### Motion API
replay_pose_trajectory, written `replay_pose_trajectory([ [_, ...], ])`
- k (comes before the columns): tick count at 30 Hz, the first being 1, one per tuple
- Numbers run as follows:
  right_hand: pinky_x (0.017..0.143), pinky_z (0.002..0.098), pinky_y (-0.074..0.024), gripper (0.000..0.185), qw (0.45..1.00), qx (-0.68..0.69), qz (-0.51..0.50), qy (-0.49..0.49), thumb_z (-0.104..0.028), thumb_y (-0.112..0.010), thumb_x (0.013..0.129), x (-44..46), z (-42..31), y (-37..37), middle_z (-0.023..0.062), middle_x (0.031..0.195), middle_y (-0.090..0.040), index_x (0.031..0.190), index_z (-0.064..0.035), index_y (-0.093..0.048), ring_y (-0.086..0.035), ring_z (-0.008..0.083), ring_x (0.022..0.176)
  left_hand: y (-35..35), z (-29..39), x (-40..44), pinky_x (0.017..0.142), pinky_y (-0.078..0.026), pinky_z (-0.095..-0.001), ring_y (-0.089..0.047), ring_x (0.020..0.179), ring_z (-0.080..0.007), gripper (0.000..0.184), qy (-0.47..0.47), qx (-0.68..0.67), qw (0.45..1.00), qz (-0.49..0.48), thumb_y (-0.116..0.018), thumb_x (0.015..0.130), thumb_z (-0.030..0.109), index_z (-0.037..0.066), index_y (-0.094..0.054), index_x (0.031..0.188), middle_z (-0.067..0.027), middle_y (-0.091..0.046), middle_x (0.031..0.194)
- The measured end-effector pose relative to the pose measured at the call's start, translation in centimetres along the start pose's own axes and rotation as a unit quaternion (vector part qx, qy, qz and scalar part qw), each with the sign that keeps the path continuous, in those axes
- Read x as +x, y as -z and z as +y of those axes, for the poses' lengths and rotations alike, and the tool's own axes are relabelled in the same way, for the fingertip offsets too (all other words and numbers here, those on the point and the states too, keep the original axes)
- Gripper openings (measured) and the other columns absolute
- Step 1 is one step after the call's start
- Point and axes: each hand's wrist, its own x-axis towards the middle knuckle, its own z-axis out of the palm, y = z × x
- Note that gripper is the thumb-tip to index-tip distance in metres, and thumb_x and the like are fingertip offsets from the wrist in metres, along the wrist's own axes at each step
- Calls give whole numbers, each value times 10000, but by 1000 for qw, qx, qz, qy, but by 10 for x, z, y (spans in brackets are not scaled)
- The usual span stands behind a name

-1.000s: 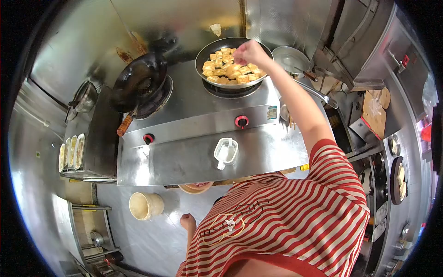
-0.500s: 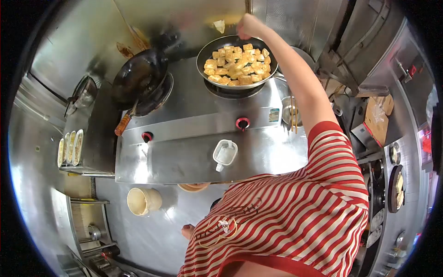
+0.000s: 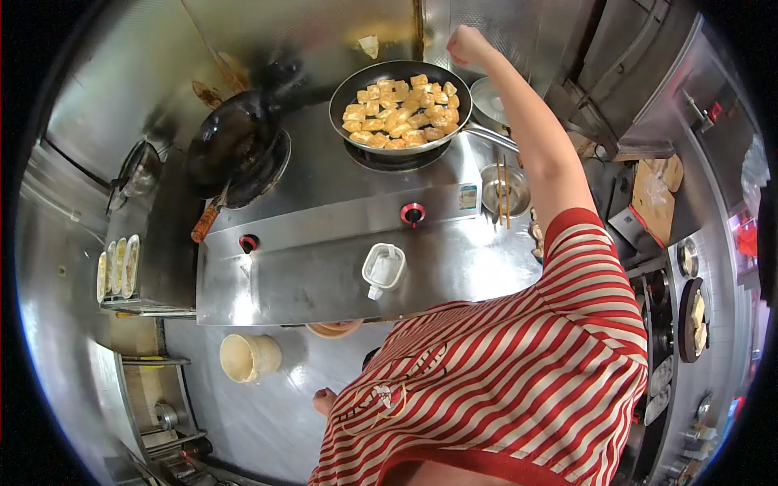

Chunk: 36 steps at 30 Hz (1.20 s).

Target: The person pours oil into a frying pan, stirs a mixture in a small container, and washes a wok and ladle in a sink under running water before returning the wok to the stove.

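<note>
Head view: from where I stand, the frying pan sits at twelve o'clock on its burner, full of golden pieces. The right hand, at one, looks balled, contents hidden; the left hand, at seven, I can't read. Should the forearm knock the handle, food might spill. Handle and long axis point between three and four.

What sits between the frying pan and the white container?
In the head view, from frying pan to white container: the burner, steel stovetop, front panel with a red-ringed knob, then a little counter.
</note>
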Motion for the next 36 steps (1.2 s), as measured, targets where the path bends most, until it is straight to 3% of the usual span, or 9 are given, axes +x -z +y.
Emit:
replay_pose_trajectory([
  [6,623,389,-506,123,979,6,188,73,-101,-564,674,-18,-6,0,189,711,-621,688,-11,-646,-628,311,688,-16,-27,2,551,-471,-380,-601,560,-293,171,5,1,999,-34,-583,671,160,-1,-637,653,-160,-610,617],
  [8,448,338,-458,158,991,1,-127,-39,-19,-555,613,-30,-23,11,144,597,-603,738,56,-616,-561,227,433,-23,-35,0,549,-473,-378,-602,559,-294,174,-9,9,999,-36,-582,668,165,1,-636,647,-158,-609,610],
  [13,415,301,-458,114,954,138,-226,141,-106,-616,627,-26,-65,-20,113,542,-593,595,3,-628,-569,164,426,-26,-43,-13,564,-482,-380,-601,551,-302,170,0,58,997,-46,-583,660,173,13,-641,640,-157,-604,593],
  [16,519,317,-496,126,931,323,-141,94,-111,-617,615,-9,-91,-38,136,631,-623,685,-16,-663,-612,209,525,-18,-26,-20,563,-480,-388,-602,558,-303,167,29,27,999,-34,-595,661,172,12,-638,637,-153,-606,593],
  [19,754,357,-488,221,975,148,141,83,-148,-593,676,20,-87,-31,137,853,-637,877,-97,-670,-612,287,822,-12,-17,-18,567,-479,-382,-608,570,-293,168,26,19,999,-14,-610,665,171,6,-638,653,-150,-612,609],
  [22,746,362,-484,223,957,102,261,68,-108,-583,690,26,-63,-28,168,865,-626,895,-113,-671,-604,316,816,-34,-32,-14,570,-480,-369,-614,583,-271,173,44,-50,998,0,-628,667,176,4,-640,676,-140,-621,625],
  [24,759,396,-474,228,989,49,141,0,-103,-571,696,25,-52,-26,185,882,-619,903,-107,-667,-588,339,852,-43,-42,-17,571,-481,-361,-617,589,-257,175,61,-98,993,7,-637,667,178,4,-641,686,-135,-624,631],
  [34,723,417,-490,175,995,-10,102,-13,-124,-602,706,7,-39,-27,223,875,-609,847,-25,-635,-596,356,824,-38,-66,-11,584,-488,-352,-621,592,-261,166,44,-2,995,-86,-631,654,173,8,-648,668,-144,-630,646],
  [36,687,386,-500,150,962,146,-222,-61,-103,-562,705,6,-51,-23,164,857,-632,818,-45,-642,-621,304,794,-25,-39,-17,601,-488,-372,-616,601,-291,152,51,23,998,-26,-612,647,154,8,-651,658,-159,-625,655],
])
